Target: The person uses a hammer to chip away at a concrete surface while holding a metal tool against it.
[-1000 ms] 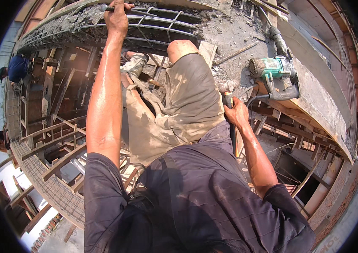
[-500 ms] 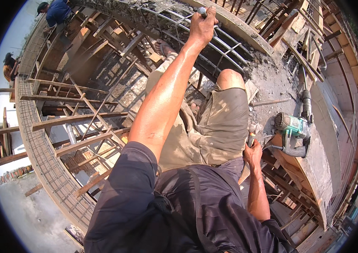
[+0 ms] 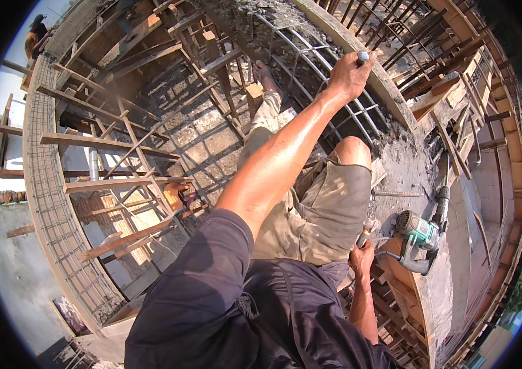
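My left arm reaches up and across, and the left hand (image 3: 347,79) is closed around a grey metal rod (image 3: 362,58) whose rounded end sticks out above the fist. Beneath that hand run exposed steel reinforcing bars (image 3: 359,114) in a concrete trough. Low beside my right knee, the right hand (image 3: 362,253) is closed on a short handle (image 3: 363,236) with an orange part; what tool it belongs to I cannot make out. Just right of this hand, a teal and grey demolition hammer (image 3: 419,231) lies on the concrete, its bit pointing away.
A rough concrete ledge (image 3: 399,163) with rubble and a loose ribbed bar (image 3: 398,194) lies right of my knee. Timber props (image 3: 110,140) cross a deep opening at left. A curved form with a rebar cage (image 3: 58,209) bounds it. Another person (image 3: 35,37) is far left.
The view has shifted, and my left hand with the rod now appears farther right and lower. My right hand keeps its hold on the handle beside the knee.
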Demonstrator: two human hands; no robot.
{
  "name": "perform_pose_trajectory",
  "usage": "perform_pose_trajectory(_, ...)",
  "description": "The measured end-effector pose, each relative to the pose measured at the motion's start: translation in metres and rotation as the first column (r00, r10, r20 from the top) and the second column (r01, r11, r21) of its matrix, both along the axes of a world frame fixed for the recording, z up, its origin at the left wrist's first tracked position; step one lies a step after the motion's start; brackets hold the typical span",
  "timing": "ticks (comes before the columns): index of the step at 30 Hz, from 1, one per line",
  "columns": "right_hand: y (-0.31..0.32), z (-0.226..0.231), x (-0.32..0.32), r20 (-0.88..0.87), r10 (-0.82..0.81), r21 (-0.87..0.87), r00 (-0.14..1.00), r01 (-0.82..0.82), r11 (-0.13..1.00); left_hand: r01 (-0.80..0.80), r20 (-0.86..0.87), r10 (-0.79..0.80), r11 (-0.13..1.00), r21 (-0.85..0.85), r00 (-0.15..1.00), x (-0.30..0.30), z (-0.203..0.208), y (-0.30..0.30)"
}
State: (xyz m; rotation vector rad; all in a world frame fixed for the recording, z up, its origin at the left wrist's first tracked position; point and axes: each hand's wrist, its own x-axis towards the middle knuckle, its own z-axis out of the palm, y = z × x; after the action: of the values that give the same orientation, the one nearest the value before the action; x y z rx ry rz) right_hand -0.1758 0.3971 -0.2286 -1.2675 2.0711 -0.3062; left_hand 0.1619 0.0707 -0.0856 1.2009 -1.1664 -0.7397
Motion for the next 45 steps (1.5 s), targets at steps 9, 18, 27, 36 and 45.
perform_pose_trajectory(9, -0.007, -0.008, 0.006, -0.07, 0.011, 0.058, 0.998, -0.007, 0.998, -0.244, -0.545, 0.217, 0.969, 0.024, 0.81, 0.096, 0.03, -0.072)
perform_pose_trajectory(18, -0.014, 0.048, 0.034, -0.021, -0.069, 0.106, 0.997, 0.071, 0.992, -0.444, -0.394, 0.325, 0.856, -0.264, 0.86, 0.039, 0.121, 0.033)
perform_pose_trajectory(27, -0.004, 0.012, 0.01, -0.026, 0.024, 0.007, 0.999, -0.024, 1.0, 0.022, -0.055, -0.081, 0.733, -0.68, 0.995, -0.062, 0.1, 0.058)
perform_pose_trajectory(36, -0.008, 0.029, 0.021, -0.034, -0.058, 0.133, 0.998, 0.062, 0.989, 0.234, 0.221, -0.109, 0.688, -0.687, 0.969, -0.12, 0.037, 0.036)
perform_pose_trajectory(45, -0.011, 0.036, 0.025, -0.059, -0.067, 0.153, 0.996, 0.076, 0.985, 0.312, 0.338, -0.091, 0.652, -0.691, 0.937, -0.138, 0.011, 0.044)
